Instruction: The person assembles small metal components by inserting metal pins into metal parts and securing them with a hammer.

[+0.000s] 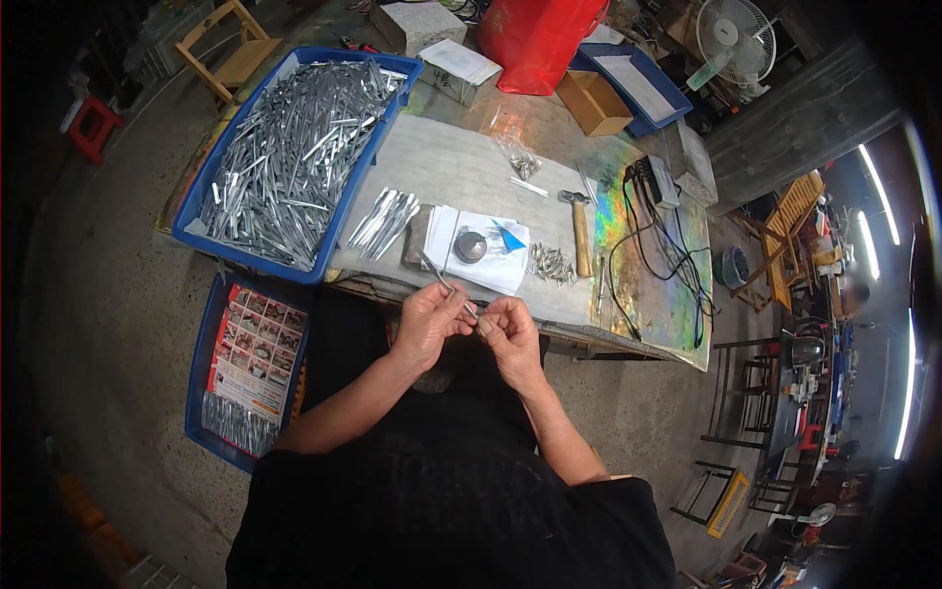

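Close to the table's front edge, my left hand [429, 319] is closed round a slim silver metal piece [435, 267], whose upper end sticks up past the fingers. The fingers of my right hand [510, 339] are pinched together at the lower end of that piece; whatever lies between them is too small to make out. Just beyond my hands, a round dark metal lump [470, 245] sits on white paper [498, 273] beside a blue scrap [507, 236]. A row of flat silver strips [383, 224] lies to the left. Small silver parts [552, 264] are heaped at the right, near a hammer [583, 236].
A blue tray [322, 265] piled with silver strips stands at the table's left. Below it is another blue tray [199, 393] with a printed sheet and more strips. Black cables [667, 236] run over the right side. A red bag [530, 49] and brown box [594, 103] stand behind.
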A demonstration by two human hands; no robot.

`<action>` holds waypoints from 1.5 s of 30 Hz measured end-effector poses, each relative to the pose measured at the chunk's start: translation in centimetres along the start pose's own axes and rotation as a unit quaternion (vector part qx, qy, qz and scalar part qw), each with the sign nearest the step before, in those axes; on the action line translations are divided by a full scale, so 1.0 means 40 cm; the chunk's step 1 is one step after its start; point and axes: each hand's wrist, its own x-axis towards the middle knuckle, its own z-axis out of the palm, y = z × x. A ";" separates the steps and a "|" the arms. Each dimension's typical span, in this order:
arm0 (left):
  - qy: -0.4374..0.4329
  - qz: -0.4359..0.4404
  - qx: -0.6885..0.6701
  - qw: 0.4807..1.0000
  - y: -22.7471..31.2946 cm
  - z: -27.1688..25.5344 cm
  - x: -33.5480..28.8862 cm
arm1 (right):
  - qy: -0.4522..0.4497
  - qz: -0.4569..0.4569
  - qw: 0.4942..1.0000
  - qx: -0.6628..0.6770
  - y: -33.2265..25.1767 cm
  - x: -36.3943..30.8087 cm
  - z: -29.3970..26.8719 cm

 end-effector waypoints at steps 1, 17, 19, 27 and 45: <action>0.002 -0.003 -0.002 1.000 -0.002 -0.001 0.000 | 0.002 -0.003 1.000 -0.001 0.003 -0.001 -0.001; 0.047 0.090 0.078 0.992 -0.004 0.013 -0.002 | 0.095 0.007 0.994 0.049 0.022 0.019 0.019; 0.046 0.096 0.079 0.991 -0.004 0.006 0.004 | 0.091 0.008 0.995 0.049 0.018 0.023 0.022; 0.069 0.090 0.057 0.992 0.029 0.007 0.041 | 0.071 0.007 0.996 0.044 0.016 0.029 0.007; 0.041 0.264 0.333 0.904 0.053 0.016 0.176 | 0.110 0.018 0.994 0.012 0.043 -0.010 -0.047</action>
